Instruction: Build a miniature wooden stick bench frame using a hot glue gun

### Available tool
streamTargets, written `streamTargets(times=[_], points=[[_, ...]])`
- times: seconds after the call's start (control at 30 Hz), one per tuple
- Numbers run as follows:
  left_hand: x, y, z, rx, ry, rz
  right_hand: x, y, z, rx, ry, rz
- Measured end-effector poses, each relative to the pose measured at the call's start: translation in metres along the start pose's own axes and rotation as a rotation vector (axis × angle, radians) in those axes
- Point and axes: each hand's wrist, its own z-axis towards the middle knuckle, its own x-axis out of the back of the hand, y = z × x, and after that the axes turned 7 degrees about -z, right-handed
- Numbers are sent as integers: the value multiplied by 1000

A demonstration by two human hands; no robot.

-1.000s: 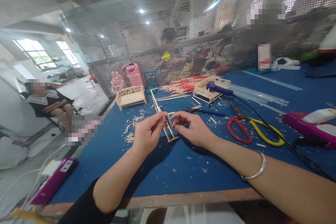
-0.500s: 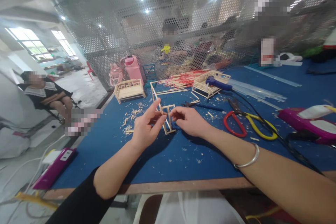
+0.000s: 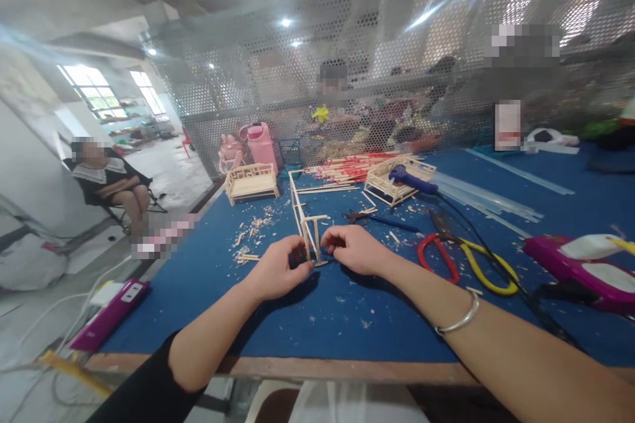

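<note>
A thin wooden stick frame lies on the blue table and runs away from me. My left hand pinches its near end from the left with curled fingers. My right hand grips the same near end from the right, a silver bangle on that wrist. Both hands rest low on the table surface.
Red-and-yellow scissors, dark pliers, a blue glue gun on a small wooden model, another model bench, red-tipped sticks and wood scraps lie around. Purple boxes sit right; a seated person left.
Both hands have come down from a raised hold to the table. The left hand's fingers, spread half a second ago, have closed on the frame's near end.
</note>
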Motion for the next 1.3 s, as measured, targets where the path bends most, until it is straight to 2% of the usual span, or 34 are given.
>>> streamTargets(times=[0.1,0.23,0.37,0.43,0.53,0.67,0.77,0.93,1.07,1.2,1.3], points=[[1,0,1,49,-28,-8,-1,-1,0,-17,-2,37],[1,-1,2,101,22,-115,0,2,2,-52,32,129],[-3,3,5,279,185,-490,4,1,4,-146,210,420],[-5,8,6,365,299,-700,5,-1,4,-144,246,536],[-10,16,9,433,416,-942,2,-5,1,-76,156,587],[-17,27,11,433,529,-1127,-6,-11,-2,-72,57,613],[-22,36,13,423,582,-1117,-9,-15,-3,-40,63,651],[-28,48,22,404,589,-1078,-4,-18,-3,-40,240,774],[-29,47,27,375,570,-1066,1,-21,-4,-47,343,831],[-33,45,24,423,588,-1070,-1,-23,-4,-60,355,769],[-35,52,7,515,518,-1045,0,-23,-5,-70,381,736]])
